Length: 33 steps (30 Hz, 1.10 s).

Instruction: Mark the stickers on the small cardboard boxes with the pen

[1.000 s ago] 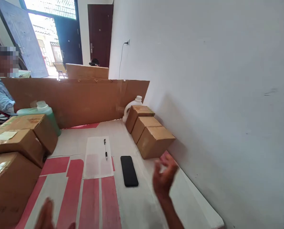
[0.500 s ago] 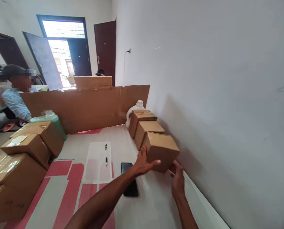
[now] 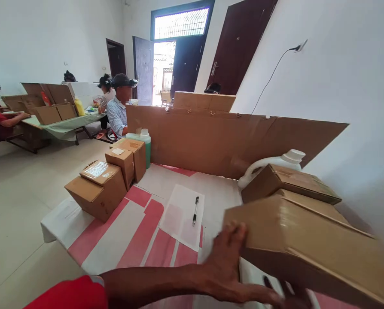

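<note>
A brown cardboard box (image 3: 333,253) fills the lower right, large and tilted, with its near underside over the table. My left hand (image 3: 226,266) reaches in from the left, its fingers against the box's left side and its thumb stretched below the lower edge. Beneath that edge, my right hand (image 3: 297,296) is dark and blurred, mostly hidden by the box it supports. Left of my hand, a pen (image 3: 195,211) lies on a white sheet of paper (image 3: 175,216). The phone cannot be made out clearly below my hands.
More cardboard boxes (image 3: 298,180) and a white jug (image 3: 272,163) stand on the right by the wall. Other boxes (image 3: 105,180) and a green-filled jug (image 3: 147,148) line the left edge. A cardboard partition (image 3: 205,141) crosses behind. People sit at tables farther left.
My view has turned left, showing more of the room. The front box appears larger and more tilted, nearer me. My left hand has moved along with it; my right hand is now mostly hidden.
</note>
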Tool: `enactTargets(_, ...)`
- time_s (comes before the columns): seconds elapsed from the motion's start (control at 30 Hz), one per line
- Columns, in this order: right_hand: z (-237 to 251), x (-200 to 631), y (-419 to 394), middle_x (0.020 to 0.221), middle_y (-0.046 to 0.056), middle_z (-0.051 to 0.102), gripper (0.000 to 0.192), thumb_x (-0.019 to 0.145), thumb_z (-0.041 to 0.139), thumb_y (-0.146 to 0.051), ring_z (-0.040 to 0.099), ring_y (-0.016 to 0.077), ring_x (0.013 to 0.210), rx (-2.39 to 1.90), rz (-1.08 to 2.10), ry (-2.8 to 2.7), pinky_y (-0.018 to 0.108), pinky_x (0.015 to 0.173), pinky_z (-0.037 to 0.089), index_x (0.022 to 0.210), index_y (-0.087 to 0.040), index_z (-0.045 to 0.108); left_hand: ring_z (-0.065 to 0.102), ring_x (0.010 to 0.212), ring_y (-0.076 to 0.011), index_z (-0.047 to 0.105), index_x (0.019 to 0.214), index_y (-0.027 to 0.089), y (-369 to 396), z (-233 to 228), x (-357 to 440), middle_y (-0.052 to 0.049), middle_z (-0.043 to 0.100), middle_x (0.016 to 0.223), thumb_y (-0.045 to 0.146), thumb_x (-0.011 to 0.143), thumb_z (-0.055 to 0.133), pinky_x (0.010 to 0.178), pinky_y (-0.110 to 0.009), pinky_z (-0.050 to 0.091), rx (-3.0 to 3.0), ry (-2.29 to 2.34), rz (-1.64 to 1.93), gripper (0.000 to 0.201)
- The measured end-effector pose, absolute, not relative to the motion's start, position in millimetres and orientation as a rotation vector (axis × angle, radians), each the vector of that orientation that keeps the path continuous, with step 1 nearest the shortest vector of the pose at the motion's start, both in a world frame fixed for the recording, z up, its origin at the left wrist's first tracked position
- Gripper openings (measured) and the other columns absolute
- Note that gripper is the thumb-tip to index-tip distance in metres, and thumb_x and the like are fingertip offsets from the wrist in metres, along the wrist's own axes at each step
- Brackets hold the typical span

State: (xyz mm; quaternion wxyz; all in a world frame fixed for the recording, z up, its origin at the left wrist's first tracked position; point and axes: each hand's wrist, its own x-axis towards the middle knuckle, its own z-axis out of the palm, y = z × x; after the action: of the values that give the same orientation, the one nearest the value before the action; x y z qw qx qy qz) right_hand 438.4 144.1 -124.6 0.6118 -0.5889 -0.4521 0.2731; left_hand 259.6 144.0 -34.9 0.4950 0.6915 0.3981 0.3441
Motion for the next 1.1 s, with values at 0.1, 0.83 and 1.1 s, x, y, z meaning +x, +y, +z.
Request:
enactTargets(0.1, -134, 354, 144, 0.138, 0.016, 0.063, 0.074, 0.087, 0.051, -0.071, 0.058, 0.0393, 0.127, -1.280, 0.780, -1.069, 0.055, 0.098, 0.051, 0.143, -0.022, 0.054, -0.008, 0.159, -0.0347, -0.010, 0.163, 0.029, 110, -54, 184, -0.007, -0.009, 0.174, 0.064, 0.083, 0.070, 0.128, -0.061, 0.002, 1.662, 1.175, 1.062, 0.119)
enactTargets(0.83, -142, 273, 157, 0.111, 0.010, 0.076, 0.058, 0.095, 0.048, -0.067, 0.067, 0.0307, 0.106, -1.216, 1.297, -1.404, 0.040, 0.090, 0.053, 0.117, -0.019, 0.071, 0.061, 0.118, -0.0259, 0.053, 0.146, 0.026, 111, -91, 37, -0.010, 0.065, 0.130, 0.051, 0.098, 0.055, 0.106, -0.046, 0.048, 1.567, 1.638, 1.271, 0.054)
enactTargets(1.1, -148, 274, 154, 0.128, 0.016, 0.071, 0.072, 0.088, 0.049, -0.077, 0.062, 0.0380, 0.121, -1.351, 1.258, -1.339, 0.052, 0.104, 0.047, 0.125, -0.019, 0.071, 0.053, 0.128, -0.0250, 0.039, 0.156, 0.030, 108, -90, 48, -0.010, 0.058, 0.138, 0.048, 0.106, 0.037, 0.112, -0.046, 0.041, 1.597, 1.650, 1.296, 0.053)
